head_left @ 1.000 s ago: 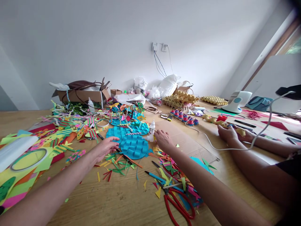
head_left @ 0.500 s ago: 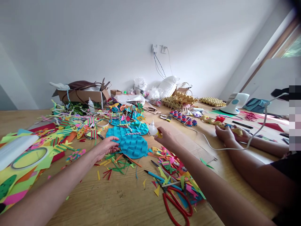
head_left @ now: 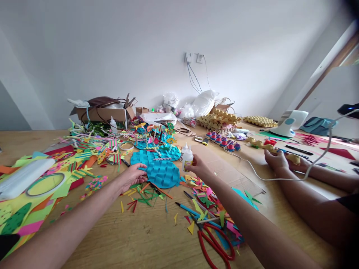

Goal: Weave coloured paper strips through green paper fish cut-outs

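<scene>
My right hand (head_left: 199, 165) grips a small white glue bottle (head_left: 187, 158) upright, just above the table. A second white bottle (head_left: 183, 151) stands right behind it. My left hand (head_left: 134, 175) rests with fingers curled on the left edge of a blue woven paper disc (head_left: 164, 173). More blue discs (head_left: 157, 153) with coloured paper shapes lie beyond it. Coloured paper scraps (head_left: 209, 201) are strewn under my right forearm.
Red-handled scissors (head_left: 214, 244) and a blue pen (head_left: 186, 209) lie near my right arm. A tape roll (head_left: 45, 184) sits on coloured sheets at left. A cardboard box (head_left: 102, 112) and egg trays (head_left: 217, 119) stand at the back. Another person's hands (head_left: 280, 160) hold a corded tool at right.
My right hand closed on the glue bottle beside the blue disc, tipped it as it lifted, and now holds it upright. My left hand stays on the disc.
</scene>
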A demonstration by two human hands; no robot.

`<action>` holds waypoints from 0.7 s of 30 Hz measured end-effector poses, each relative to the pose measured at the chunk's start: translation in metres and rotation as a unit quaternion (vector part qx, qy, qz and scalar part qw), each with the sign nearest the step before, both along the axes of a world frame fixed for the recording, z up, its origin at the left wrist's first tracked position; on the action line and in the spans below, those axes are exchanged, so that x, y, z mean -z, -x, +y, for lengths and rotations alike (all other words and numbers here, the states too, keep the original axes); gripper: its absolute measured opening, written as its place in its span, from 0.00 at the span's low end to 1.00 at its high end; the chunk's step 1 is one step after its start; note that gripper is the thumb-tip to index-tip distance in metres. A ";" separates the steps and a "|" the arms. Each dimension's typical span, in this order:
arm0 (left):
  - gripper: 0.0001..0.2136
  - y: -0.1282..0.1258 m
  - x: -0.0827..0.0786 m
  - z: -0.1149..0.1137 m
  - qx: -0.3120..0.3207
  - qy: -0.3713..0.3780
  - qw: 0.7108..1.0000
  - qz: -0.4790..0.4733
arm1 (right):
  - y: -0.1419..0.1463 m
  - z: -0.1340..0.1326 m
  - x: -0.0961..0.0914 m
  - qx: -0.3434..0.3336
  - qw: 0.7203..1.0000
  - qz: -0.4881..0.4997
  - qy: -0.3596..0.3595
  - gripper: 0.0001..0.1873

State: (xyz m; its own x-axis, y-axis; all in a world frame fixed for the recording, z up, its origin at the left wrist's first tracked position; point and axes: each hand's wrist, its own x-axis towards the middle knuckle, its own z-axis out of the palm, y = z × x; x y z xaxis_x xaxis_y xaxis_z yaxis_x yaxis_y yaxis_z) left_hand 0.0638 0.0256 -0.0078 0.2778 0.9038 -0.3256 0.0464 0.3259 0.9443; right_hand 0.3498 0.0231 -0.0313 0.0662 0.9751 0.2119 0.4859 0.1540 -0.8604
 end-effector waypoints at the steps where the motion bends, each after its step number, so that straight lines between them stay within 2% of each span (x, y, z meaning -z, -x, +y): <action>1: 0.12 0.000 0.000 0.000 -0.001 0.001 1.000 0.001 | -0.001 0.003 0.002 0.009 1.000 -0.002 -0.001 0.20; 9: 0.12 -0.003 0.000 -0.006 0.002 0.003 1.000 -0.010 | -0.009 0.017 0.019 0.060 0.997 -0.044 -0.009 0.19; 21: 0.13 0.001 0.002 -0.012 0.018 0.009 0.998 -0.055 | -0.013 0.024 0.028 0.076 0.996 -0.053 0.000 0.19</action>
State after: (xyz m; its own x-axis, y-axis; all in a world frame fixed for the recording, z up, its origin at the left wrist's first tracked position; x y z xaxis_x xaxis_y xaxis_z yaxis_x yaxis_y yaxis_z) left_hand 0.0630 0.0137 -0.0096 0.3440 0.8873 -0.3072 -0.0448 0.3424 0.9385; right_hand 0.3629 0.0469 -0.0589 0.1900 0.9556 0.2251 0.5913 0.0717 -0.8033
